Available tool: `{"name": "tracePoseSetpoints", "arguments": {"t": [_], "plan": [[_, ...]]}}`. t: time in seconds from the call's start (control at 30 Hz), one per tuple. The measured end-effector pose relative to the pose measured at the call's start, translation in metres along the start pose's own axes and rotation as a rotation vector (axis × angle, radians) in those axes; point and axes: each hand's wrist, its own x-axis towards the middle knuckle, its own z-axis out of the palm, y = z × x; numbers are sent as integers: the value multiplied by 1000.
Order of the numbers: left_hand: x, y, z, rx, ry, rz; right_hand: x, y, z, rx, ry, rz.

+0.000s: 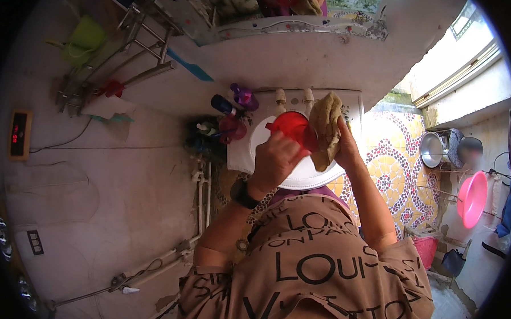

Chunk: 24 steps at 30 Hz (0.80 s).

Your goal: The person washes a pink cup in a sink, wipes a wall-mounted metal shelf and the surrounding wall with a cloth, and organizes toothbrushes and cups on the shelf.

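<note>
Over the white washbasin [260, 137], my left hand [278, 159] is closed on a red plastic cup [291, 125]. A dark watch [244, 194] sits on that wrist. My right hand [347, 147] grips a crumpled olive-tan cloth [326, 129], which hangs beside the cup's right side and seems to touch it. The cup's inside and the fingertips of the left hand are partly hidden.
Two taps [281, 99] stand at the basin's back edge. Left of them are a purple bottle [245, 97], a dark bottle [223, 105] and a pink cup [232, 128]. A mirror [351, 0] hangs ahead. Metal pots [432, 149] and a pink basin [472, 199] are at right.
</note>
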Motion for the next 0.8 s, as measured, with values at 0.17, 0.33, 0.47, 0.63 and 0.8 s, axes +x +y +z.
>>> {"name": "tracePoseSetpoints", "arguments": {"t": [0.17,0.33,0.47,0.63,0.8], "plan": [[6,26,0,172,-251,294,14,29,-37,-194,-242,130],[8,27,-1,180,-15,361,6,48,-29,-9,-318,32],[4,26,-2,189,4,202,3,44,-21,6,-343,9],[16,19,-5,-87,-156,2,1,41,-22,-22,-338,23],[-1,-1,-6,-172,-140,-118,1,52,-28,-35,-266,121]]}}
